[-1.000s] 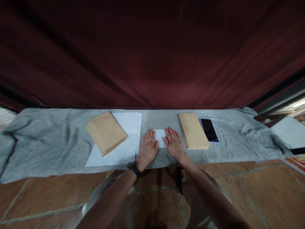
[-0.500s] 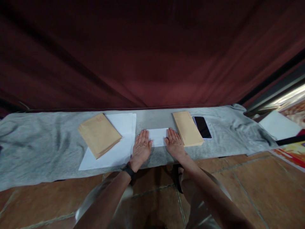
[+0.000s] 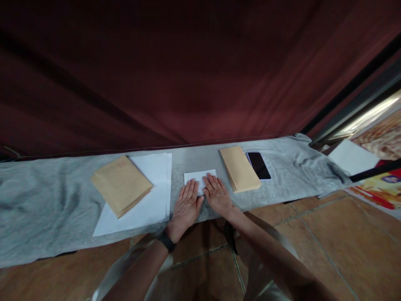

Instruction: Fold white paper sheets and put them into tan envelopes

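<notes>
A small folded white paper (image 3: 198, 174) lies flat on the grey cloth between and under my fingers. My left hand (image 3: 187, 204) is spread flat, its fingertips on the paper's lower left part. Flat on the paper's right side rests my right hand (image 3: 217, 195), fingers stretched out. Left of my hands, a stack of brown envelopes (image 3: 123, 184) sits on large white sheets (image 3: 156, 200). To the right is a second stack of brown envelopes (image 3: 240, 169), narrower in outline.
A phone (image 3: 259, 165) lies beside the right envelopes. The grey cloth (image 3: 46, 196) covers a long narrow bench against a dark red curtain (image 3: 200, 83). At the far right are a white box-like thing (image 3: 354, 156) and a colourful printed panel (image 3: 384, 188). Below is tiled floor (image 3: 313, 234).
My hands have moved closer together and slid down toward the paper's near edge; more of the paper's far edge shows. The whole view has shifted slightly.
</notes>
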A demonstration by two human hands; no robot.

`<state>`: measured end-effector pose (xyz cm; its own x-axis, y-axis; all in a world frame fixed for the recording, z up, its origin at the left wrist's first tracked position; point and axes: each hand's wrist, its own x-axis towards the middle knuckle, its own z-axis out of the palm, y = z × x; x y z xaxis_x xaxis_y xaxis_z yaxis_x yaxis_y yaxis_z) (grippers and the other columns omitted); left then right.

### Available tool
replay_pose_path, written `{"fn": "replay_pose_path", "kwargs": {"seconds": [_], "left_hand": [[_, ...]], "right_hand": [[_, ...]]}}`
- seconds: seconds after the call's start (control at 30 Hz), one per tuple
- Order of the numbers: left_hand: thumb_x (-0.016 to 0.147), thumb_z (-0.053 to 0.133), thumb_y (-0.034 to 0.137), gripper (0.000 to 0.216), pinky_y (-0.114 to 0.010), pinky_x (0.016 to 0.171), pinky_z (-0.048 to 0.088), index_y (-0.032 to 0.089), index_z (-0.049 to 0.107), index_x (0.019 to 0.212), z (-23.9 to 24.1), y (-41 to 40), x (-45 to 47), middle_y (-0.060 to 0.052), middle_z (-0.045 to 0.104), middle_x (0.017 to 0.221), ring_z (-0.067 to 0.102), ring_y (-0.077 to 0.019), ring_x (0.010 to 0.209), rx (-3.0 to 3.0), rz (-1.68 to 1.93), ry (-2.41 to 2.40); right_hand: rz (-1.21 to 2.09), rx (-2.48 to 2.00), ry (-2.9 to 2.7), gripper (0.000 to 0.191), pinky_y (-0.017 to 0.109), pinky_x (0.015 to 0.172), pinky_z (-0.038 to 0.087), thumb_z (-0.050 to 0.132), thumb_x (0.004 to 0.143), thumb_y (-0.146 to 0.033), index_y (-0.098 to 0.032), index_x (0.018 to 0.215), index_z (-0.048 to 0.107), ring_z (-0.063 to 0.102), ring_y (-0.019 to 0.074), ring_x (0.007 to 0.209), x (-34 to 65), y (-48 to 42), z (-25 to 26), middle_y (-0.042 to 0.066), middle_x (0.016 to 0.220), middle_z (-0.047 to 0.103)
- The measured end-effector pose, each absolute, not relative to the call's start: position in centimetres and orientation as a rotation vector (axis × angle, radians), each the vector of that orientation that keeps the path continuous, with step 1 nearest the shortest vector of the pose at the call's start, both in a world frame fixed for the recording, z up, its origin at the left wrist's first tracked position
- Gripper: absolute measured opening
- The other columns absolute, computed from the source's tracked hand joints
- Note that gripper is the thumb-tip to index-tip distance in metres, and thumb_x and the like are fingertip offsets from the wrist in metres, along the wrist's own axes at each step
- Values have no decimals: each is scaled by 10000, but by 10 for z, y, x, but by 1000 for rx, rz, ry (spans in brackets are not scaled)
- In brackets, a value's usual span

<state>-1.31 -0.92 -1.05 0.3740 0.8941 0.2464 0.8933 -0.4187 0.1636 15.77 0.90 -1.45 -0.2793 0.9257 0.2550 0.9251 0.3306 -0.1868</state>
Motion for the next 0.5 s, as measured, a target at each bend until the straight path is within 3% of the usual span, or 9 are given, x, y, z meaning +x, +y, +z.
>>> {"fn": "replay_pose_path", "kwargs": {"seconds": [0.27, 0.5], "left_hand": [[1007, 381, 535, 744, -488, 1212, 350, 59, 292, 1571, -15, -22, -32, -204, 354, 1614, 305, -301, 1517, 2617, 459, 1758], [1018, 351, 537, 736, -507, 1205, 361, 14, 348, 1535, -13, -35, -44, -247, 396, 1578, 329, -320, 1505, 2637, 465, 1772]], "right_hand": [[-111, -1748, -2178, 517, 431, 1210, 317, 384, 1050, -273, -122, 1544, 408, 393, 250, 1473, 176, 6, -21, 126, 1594, 407], [-108, -1721, -2106, 519, 444, 1189, 362, 393, 1026, -205, -89, 1532, 415, 442, 262, 1440, 187, 3, -19, 155, 1568, 445]]}}
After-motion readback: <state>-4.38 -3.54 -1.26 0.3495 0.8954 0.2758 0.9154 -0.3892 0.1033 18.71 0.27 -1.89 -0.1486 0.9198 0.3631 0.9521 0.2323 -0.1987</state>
